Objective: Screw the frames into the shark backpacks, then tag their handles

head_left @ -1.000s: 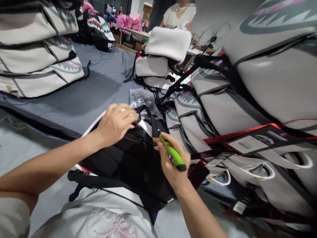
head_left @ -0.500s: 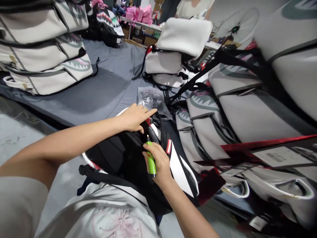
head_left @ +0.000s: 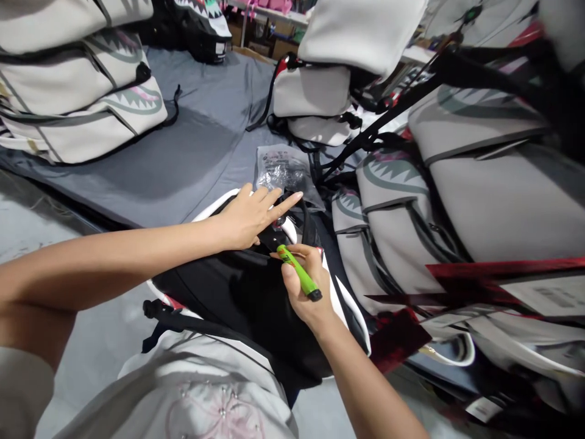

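A black backpack with white and red trim (head_left: 237, 299) lies against my lap at the table's near edge. My left hand (head_left: 249, 219) rests on its far edge, fingers stretched out and the index finger pointing right; the thumb is partly hidden. In my right hand (head_left: 311, 283) is a lime-green marker pen (head_left: 297, 271), gripped between thumb and fingers. Its dark tip end points up and left, close to the bag's top near a red and white detail (head_left: 287, 228). Whether the tip touches the fabric I cannot tell. A black strap (head_left: 309, 222) stands just beyond the right fingers.
Just behind the bag lies a clear plastic packet (head_left: 283, 167) on the grey cloth-covered table (head_left: 196, 122). Light grey backpacks with shark-mouth prints are stacked at left (head_left: 91, 116) and right (head_left: 397, 213). More pale bags (head_left: 315, 91) stand behind. Red-edged tags (head_left: 539, 286) hang at right.
The marker has swung from nearly upright to a slant, its rear end now down and right. My right hand has turned and shifted slightly right and up. My left hand stays on the bag's edge.
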`<state>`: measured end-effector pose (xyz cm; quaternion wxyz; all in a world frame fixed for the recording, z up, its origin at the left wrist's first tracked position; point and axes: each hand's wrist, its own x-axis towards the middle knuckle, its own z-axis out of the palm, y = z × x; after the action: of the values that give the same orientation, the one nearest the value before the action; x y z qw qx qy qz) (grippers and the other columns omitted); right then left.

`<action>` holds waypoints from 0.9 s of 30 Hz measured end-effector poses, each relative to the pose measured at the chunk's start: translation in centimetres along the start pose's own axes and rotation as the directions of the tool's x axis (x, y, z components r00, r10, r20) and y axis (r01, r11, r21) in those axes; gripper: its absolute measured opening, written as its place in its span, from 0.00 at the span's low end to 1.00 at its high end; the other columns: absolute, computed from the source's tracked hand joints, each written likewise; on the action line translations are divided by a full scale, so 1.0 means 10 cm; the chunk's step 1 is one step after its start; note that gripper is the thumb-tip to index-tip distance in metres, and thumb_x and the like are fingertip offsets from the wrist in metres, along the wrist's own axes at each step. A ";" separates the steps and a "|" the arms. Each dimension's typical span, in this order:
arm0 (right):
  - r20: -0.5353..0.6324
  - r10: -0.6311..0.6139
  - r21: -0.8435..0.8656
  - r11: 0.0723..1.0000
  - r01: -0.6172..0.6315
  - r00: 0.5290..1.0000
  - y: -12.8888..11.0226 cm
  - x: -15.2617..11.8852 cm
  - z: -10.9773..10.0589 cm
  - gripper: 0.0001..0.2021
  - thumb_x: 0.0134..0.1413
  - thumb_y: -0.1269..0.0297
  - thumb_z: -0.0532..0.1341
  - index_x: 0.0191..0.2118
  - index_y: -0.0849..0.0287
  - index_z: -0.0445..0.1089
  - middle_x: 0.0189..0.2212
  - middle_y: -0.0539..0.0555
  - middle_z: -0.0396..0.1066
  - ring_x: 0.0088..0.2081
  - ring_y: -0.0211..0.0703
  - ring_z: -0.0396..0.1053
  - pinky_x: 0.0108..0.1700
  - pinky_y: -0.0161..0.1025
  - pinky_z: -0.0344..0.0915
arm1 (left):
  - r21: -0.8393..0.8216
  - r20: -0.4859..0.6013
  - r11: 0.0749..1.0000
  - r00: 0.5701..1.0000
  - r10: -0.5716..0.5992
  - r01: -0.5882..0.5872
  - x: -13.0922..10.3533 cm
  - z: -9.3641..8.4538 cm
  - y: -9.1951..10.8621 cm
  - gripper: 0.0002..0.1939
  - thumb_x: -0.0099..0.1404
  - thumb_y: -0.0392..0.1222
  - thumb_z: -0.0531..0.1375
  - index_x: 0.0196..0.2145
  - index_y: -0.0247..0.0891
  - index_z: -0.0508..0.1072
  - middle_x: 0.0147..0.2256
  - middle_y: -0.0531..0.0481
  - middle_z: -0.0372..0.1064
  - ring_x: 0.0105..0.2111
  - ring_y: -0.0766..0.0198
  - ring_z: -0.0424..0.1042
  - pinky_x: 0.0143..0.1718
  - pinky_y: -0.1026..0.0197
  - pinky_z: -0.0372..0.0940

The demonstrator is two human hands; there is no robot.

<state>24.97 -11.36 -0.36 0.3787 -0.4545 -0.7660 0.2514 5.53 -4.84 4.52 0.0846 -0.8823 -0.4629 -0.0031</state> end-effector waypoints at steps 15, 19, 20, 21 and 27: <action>0.186 0.085 -0.082 0.994 -0.071 0.979 0.06 0.29 -0.10 0.08 0.58 0.61 0.61 0.42 0.55 0.73 0.35 0.52 0.79 0.34 0.44 0.77 0.39 0.38 0.70 | 0.067 0.001 0.998 1.000 0.009 -0.009 0.16 0.18 0.05 0.52 0.63 0.45 0.65 0.72 0.38 0.35 0.61 0.33 0.59 0.56 0.41 0.62 0.59 0.42 0.51; 0.274 0.123 -0.102 0.990 -0.098 0.954 0.07 0.39 -0.18 0.07 0.56 0.61 0.63 0.40 0.55 0.71 0.31 0.48 0.78 0.31 0.41 0.75 0.35 0.35 0.67 | 0.041 0.003 0.999 1.000 -0.022 0.022 0.13 0.15 0.05 0.53 0.61 0.44 0.66 0.72 0.36 0.37 0.63 0.32 0.55 0.57 0.42 0.61 0.57 0.44 0.53; 0.303 0.126 -0.108 0.989 -0.098 0.945 0.07 0.42 -0.19 0.06 0.55 0.61 0.64 0.38 0.55 0.72 0.31 0.48 0.78 0.30 0.41 0.75 0.35 0.35 0.66 | 0.035 -0.002 0.999 0.999 -0.037 0.037 0.12 0.14 0.06 0.52 0.61 0.45 0.66 0.71 0.36 0.38 0.65 0.32 0.53 0.58 0.41 0.59 0.58 0.44 0.52; 0.328 0.124 -0.116 0.989 -0.090 0.937 0.07 0.44 -0.20 0.06 0.55 0.61 0.65 0.38 0.54 0.73 0.31 0.48 0.78 0.30 0.41 0.75 0.35 0.36 0.66 | 0.028 -0.006 0.998 0.998 -0.057 0.057 0.12 0.14 0.07 0.52 0.61 0.45 0.66 0.71 0.36 0.38 0.66 0.32 0.51 0.60 0.40 0.57 0.58 0.43 0.52; 0.347 0.054 -0.258 0.965 0.040 0.936 0.08 0.47 -0.21 0.09 0.55 0.65 0.65 0.43 0.50 0.76 0.38 0.51 0.81 0.37 0.48 0.79 0.38 0.40 0.70 | 0.006 0.049 0.991 0.990 -0.134 0.134 0.18 0.16 0.07 0.51 0.59 0.43 0.67 0.71 0.36 0.42 0.65 0.33 0.54 0.58 0.40 0.58 0.59 0.41 0.50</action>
<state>25.66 -6.71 1.94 0.1718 -0.4509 -0.8460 0.2267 6.99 -3.54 3.01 0.0740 -0.8490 -0.5230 0.0136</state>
